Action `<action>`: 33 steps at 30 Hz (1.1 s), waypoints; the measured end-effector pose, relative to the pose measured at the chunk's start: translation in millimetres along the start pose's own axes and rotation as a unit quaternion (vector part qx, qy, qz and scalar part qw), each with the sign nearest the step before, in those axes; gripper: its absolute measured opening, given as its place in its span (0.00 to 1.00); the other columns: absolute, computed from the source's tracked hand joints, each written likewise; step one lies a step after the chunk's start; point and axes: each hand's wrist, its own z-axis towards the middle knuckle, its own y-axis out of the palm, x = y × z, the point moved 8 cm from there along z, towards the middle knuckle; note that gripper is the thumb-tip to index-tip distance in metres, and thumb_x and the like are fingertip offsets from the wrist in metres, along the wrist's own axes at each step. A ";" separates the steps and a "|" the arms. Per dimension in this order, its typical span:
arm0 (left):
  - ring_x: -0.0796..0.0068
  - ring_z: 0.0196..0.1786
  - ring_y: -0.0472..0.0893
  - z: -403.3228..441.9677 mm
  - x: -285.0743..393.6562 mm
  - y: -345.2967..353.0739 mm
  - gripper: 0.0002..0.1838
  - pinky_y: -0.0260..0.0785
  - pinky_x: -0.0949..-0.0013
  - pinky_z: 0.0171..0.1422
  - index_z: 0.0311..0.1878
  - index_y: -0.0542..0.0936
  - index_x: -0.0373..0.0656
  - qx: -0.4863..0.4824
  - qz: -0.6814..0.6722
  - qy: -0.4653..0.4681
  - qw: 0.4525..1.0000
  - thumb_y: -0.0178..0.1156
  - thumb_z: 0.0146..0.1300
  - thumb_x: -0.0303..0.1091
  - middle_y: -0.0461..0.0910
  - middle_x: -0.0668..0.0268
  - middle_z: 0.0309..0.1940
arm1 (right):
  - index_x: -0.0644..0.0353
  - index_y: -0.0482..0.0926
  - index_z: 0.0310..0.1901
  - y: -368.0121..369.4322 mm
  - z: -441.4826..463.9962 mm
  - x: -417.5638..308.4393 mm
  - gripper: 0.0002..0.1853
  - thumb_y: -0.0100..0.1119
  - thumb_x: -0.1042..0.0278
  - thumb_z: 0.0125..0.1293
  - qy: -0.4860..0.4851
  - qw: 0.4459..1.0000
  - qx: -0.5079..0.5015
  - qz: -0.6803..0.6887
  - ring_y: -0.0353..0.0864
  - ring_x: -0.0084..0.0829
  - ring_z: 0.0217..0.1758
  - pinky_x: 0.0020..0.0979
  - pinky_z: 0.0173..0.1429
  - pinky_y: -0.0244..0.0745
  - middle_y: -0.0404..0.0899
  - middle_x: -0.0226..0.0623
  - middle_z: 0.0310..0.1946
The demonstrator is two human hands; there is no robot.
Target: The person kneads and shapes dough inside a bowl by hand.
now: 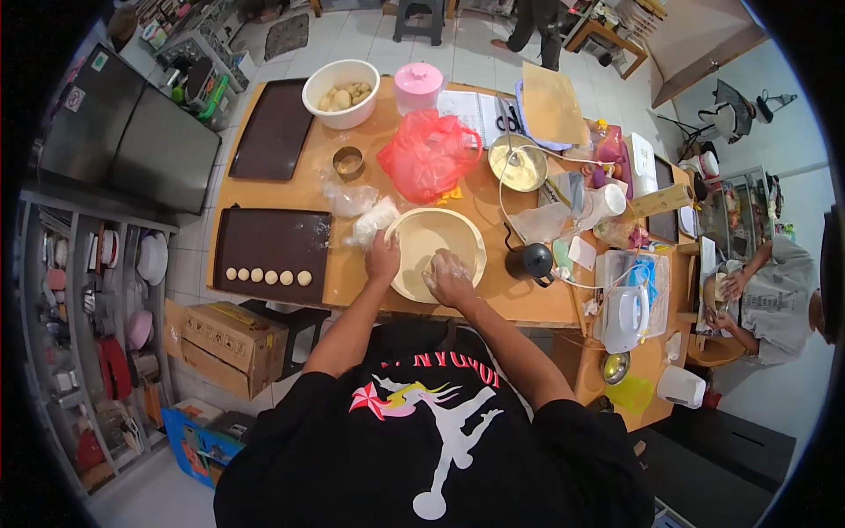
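Observation:
A wide cream bowl (478,238) stands at the table's front edge before me. My left hand (383,258) grips its left rim. Inside the bowl, my right hand (450,280) is closed, with its curled, flour-dusted fingers pressed down; whatever lies under them is hidden. To the left, a dark baking tray (273,233) carries a row of several small round dough balls (271,277) along its front edge. Close to my left hand lies a clear bag of white powder (374,220).
Behind the bowl sit a red plastic bag (427,158), a white tub of dough pieces (310,91) and a pink canister (418,85). A metal bowl (521,167) and a dark kettle (530,261) stand to the right. Another person (779,299) works at far right.

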 end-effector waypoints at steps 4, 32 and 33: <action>0.40 0.45 0.80 2.2 -1.1 3.8 0.16 0.70 0.44 0.47 0.52 0.73 0.49 -0.024 0.011 -0.034 0.999 0.49 0.70 0.48 0.82 0.49 0.42 | 0.49 0.71 0.58 13.0 -7.4 5.2 0.21 0.54 0.54 0.66 -0.049 0.992 -0.099 0.061 0.75 0.51 0.54 0.52 0.60 0.68 0.75 0.47 0.47; 0.42 0.41 0.79 7.7 4.4 -5.1 0.17 0.69 0.45 0.43 0.42 0.75 0.45 0.004 0.024 0.006 1.000 0.51 0.69 0.50 0.81 0.50 0.36 | 0.61 0.77 0.53 58.2 47.2 73.3 0.20 0.52 0.59 0.63 0.157 0.980 -0.025 0.116 0.72 0.55 0.54 0.51 0.62 0.63 0.77 0.54 0.47; 0.41 0.41 0.79 6.3 5.2 -6.0 0.17 0.69 0.45 0.43 0.42 0.76 0.45 0.011 0.019 0.008 1.000 0.51 0.69 0.50 0.81 0.50 0.36 | 0.62 0.77 0.54 35.9 43.8 62.2 0.20 0.52 0.62 0.63 0.134 0.981 -0.061 0.128 0.73 0.55 0.53 0.50 0.62 0.65 0.77 0.55 0.47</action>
